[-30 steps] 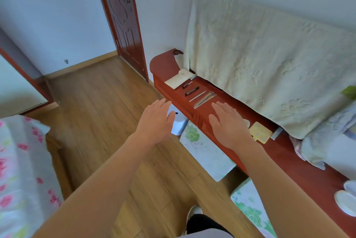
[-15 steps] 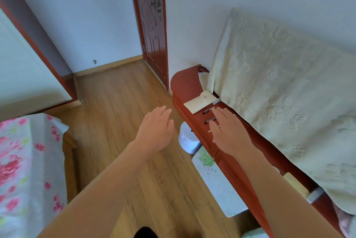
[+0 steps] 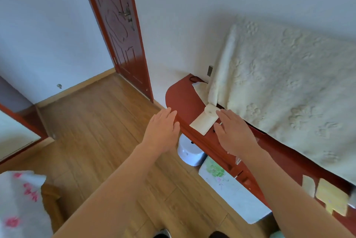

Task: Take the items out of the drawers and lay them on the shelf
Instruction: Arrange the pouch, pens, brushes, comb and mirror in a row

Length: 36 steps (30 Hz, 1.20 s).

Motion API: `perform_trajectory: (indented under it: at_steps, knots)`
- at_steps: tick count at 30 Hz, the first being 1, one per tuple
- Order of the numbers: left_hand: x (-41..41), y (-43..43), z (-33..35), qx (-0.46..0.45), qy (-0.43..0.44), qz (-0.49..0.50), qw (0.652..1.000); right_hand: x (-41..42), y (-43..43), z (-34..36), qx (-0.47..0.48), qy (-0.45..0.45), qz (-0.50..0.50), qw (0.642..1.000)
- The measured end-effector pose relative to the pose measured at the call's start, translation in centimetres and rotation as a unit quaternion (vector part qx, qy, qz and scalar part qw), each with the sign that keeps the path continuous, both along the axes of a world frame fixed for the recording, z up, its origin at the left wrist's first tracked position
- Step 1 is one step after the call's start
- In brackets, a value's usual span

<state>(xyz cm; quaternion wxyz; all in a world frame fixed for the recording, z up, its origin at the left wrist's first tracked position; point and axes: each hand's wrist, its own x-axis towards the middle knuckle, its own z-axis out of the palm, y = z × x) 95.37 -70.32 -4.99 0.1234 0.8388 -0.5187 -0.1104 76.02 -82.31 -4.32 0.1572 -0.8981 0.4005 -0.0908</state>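
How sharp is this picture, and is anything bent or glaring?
Head view: motion blur softens everything, worst on the yellow pads at the right edge; the wide lens bows the door frame; daylight leaves a sheen on the door and floor.

The shelf (image 3: 185, 99) is red-brown wood with a smooth, glossy varnish, like the door (image 3: 119, 31), whose handle (image 3: 126, 14) looks like dull metal. The blanket (image 3: 289, 83) is cream cloth, fluffy and embossed. The floor (image 3: 96, 122) is light wood planks with a soft sheen.

Both arms extended forward; left hand (image 3: 162, 131) and right hand (image 3: 234, 133) flat, palms down, fingers straight, holding nothing.
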Motion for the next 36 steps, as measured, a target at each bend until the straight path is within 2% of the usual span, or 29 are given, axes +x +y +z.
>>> perform_trajectory:
  at_steps: [6,14,18,28,36]
  knots:
    - [1.4,-4.9,-0.3,-0.002,-0.015,-0.102,0.995,-0.8,-0.5,-0.2,0.011,-0.001,-0.078,0.997]
    - [-3.6,-12.0,-1.1,-0.02,-0.039,-0.221,0.974,-5.5,-4.1,-1.6,0.019,0.025,-0.145,0.989]
    - [-5.3,-14.8,-2.6,-0.014,-0.035,-0.243,0.969,-7.2,-6.4,-3.1,0.046,0.017,-0.163,0.985]
    - [-8.4,-20.9,-8.0,0.078,0.027,-0.32,0.944,-10.3,-9.1,-7.7,0.12,0.045,-0.262,0.957]
    - [-9.9,-23.1,-12.5,0.124,0.041,-0.38,0.916,-10.5,-9.9,-12.1,0.171,0.056,-0.327,0.927]
